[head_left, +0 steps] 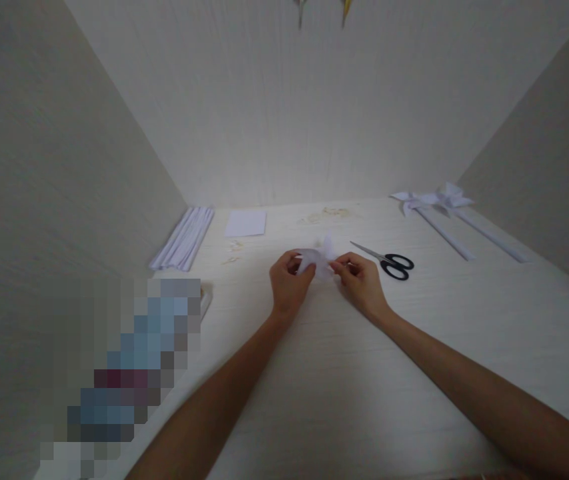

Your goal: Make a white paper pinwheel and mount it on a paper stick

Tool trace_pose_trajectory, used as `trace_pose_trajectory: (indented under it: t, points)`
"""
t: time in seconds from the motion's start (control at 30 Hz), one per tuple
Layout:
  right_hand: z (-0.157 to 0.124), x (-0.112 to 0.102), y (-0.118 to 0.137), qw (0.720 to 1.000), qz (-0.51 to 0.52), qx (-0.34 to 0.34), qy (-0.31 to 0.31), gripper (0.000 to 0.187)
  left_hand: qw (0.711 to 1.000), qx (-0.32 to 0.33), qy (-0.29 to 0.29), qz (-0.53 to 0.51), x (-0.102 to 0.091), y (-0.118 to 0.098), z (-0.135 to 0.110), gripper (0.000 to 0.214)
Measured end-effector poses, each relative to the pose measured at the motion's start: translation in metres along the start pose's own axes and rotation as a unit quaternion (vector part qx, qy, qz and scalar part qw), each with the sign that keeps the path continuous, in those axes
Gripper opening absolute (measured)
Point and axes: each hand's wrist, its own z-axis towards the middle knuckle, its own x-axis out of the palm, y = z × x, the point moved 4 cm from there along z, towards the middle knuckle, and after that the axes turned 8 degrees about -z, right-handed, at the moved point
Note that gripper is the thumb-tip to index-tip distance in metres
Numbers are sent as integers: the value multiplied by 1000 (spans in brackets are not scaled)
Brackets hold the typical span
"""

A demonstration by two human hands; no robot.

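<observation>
A small folded white paper piece (320,261) is held between both hands just above the white table (344,373). My left hand (288,283) is closed round its left side, thumb and fingers pinching it. On the piece's right edge my right hand (362,281) pinches with its fingertips. The paper's folded points stick up between the two hands.
Black-handled scissors (389,261) lie just right of my right hand. Two finished white paper pinwheels on sticks (439,213) lie at the back right. Several rolled white paper sticks (184,237) and a white sheet (245,223) sit at the back left. Walls close in on three sides.
</observation>
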Motion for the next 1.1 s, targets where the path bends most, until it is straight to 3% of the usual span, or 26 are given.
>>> trace_pose_trajectory:
  t: [0.7, 1.1]
  points:
    - [-2, -2, 8, 999, -45, -23, -3, 18, 998, 45, 41, 11, 3, -1, -2, 24]
    - [-2, -2, 8, 998, -49, -29, 0, 19, 998, 40, 30, 28, 4, -2, -2, 22]
